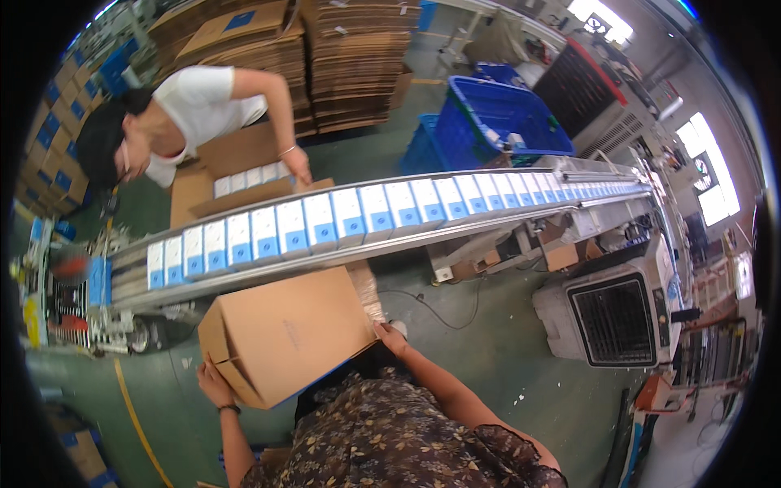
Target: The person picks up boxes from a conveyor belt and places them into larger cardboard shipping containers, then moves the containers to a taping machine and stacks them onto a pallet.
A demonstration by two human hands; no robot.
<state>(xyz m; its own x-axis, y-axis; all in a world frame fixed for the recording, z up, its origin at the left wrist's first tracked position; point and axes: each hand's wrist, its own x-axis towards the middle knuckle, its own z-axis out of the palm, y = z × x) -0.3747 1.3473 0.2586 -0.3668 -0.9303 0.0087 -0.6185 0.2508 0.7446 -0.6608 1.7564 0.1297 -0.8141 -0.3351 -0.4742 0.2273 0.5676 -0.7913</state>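
A large brown cardboard box is held tilted in front of my body, close below the conveyor. At its left end my left hand grips the lower edge, fingers wrapped by the folded flaps. My right hand is closed on the box's right-hand corner, beside a shiny, crinkled tan strip. The box's inside is hidden. Beyond it, a long row of white and blue cartons stands on the conveyor.
Across the conveyor a co-worker in white leans over an open box holding white cartons. Flattened cardboard stacks and a blue bin stand behind. A grey air cooler is at right; a cable lies on the floor.
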